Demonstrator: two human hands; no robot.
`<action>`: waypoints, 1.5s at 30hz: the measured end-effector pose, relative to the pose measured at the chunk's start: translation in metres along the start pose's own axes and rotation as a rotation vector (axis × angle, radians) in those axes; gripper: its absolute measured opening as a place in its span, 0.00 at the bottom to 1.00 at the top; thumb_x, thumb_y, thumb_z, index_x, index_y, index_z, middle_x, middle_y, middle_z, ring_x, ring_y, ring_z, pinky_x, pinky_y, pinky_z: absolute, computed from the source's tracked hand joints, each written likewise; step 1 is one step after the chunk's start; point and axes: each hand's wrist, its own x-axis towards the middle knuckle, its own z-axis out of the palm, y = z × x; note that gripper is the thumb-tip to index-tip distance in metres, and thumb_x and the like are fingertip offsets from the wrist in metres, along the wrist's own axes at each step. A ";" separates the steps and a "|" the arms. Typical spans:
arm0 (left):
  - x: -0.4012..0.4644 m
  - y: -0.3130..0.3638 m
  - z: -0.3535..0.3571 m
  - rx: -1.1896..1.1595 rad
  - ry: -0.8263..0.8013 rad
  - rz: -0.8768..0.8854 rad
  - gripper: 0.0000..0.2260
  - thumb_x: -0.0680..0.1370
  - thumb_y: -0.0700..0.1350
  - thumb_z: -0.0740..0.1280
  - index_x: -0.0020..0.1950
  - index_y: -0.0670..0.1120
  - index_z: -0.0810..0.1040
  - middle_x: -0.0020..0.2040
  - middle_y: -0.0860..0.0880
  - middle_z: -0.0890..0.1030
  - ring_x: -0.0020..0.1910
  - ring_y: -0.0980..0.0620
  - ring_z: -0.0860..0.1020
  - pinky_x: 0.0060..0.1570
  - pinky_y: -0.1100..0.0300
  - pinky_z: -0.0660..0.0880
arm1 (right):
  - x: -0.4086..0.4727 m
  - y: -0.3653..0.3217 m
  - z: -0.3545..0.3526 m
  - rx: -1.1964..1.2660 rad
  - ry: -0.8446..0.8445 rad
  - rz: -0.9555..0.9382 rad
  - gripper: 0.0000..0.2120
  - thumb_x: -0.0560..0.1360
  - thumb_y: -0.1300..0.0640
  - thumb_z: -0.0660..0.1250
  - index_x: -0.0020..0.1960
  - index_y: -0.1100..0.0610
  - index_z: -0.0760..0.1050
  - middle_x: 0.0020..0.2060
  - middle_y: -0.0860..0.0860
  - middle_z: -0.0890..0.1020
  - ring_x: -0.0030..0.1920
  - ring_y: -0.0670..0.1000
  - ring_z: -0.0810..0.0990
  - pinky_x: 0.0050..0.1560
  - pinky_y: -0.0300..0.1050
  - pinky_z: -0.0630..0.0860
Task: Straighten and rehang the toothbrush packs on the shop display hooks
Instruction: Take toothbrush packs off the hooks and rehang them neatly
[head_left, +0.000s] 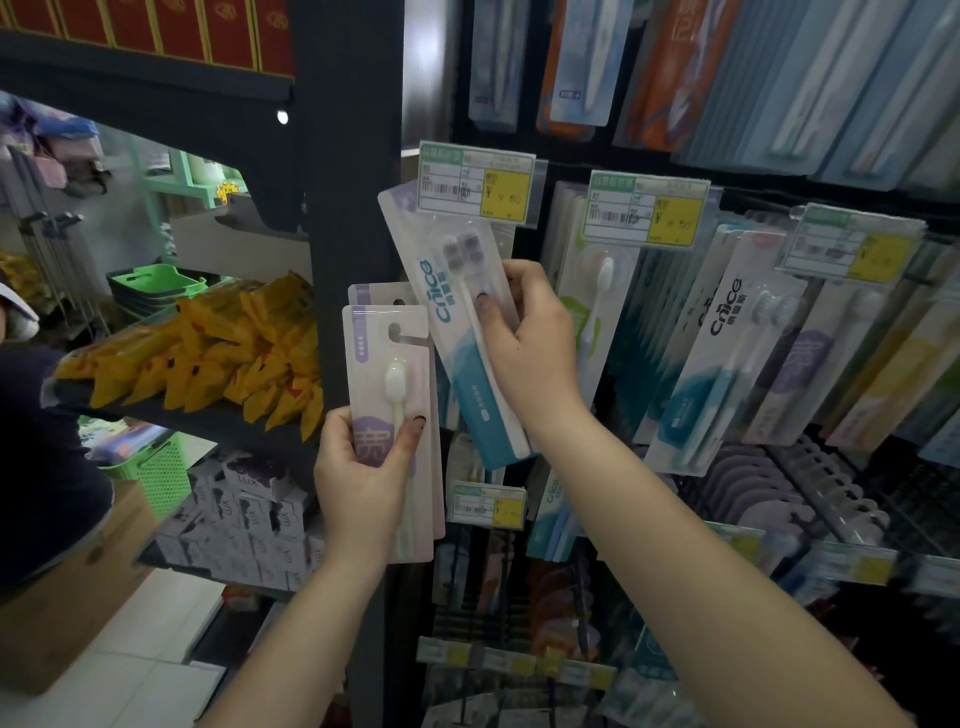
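Left grip (363, 467) clamped lilac packs (387, 395), kept off hooks; right grip (524, 332) pinched tilted Cnice pack (457, 332), which I judged being straightened.

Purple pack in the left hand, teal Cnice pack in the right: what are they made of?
Purple pack: looks like matte printed card with a clear plastic blister over the brush; flat, with a cut hang slot.
Teal Cnice pack: probably glossy printed card under clear plastic; sheen over the bristles. The exact plastic cannot be told.
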 end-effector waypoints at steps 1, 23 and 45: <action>0.000 0.002 0.001 -0.003 -0.004 0.003 0.11 0.69 0.47 0.72 0.41 0.53 0.68 0.36 0.53 0.74 0.32 0.63 0.73 0.32 0.73 0.70 | 0.002 -0.002 -0.001 0.002 0.005 0.007 0.08 0.77 0.61 0.63 0.55 0.59 0.72 0.47 0.51 0.79 0.47 0.49 0.78 0.46 0.39 0.74; 0.003 0.001 0.005 -0.003 -0.006 0.047 0.14 0.71 0.41 0.72 0.40 0.53 0.68 0.34 0.54 0.73 0.31 0.65 0.73 0.32 0.74 0.69 | 0.007 -0.006 0.004 0.151 0.060 0.169 0.08 0.76 0.59 0.65 0.51 0.54 0.66 0.42 0.46 0.76 0.39 0.38 0.74 0.35 0.25 0.70; 0.005 -0.005 0.018 0.017 -0.040 0.023 0.11 0.71 0.43 0.72 0.45 0.44 0.70 0.37 0.52 0.75 0.32 0.65 0.73 0.32 0.74 0.70 | 0.001 0.013 0.001 0.170 0.117 0.247 0.05 0.77 0.58 0.64 0.49 0.55 0.67 0.41 0.47 0.74 0.39 0.43 0.73 0.36 0.28 0.70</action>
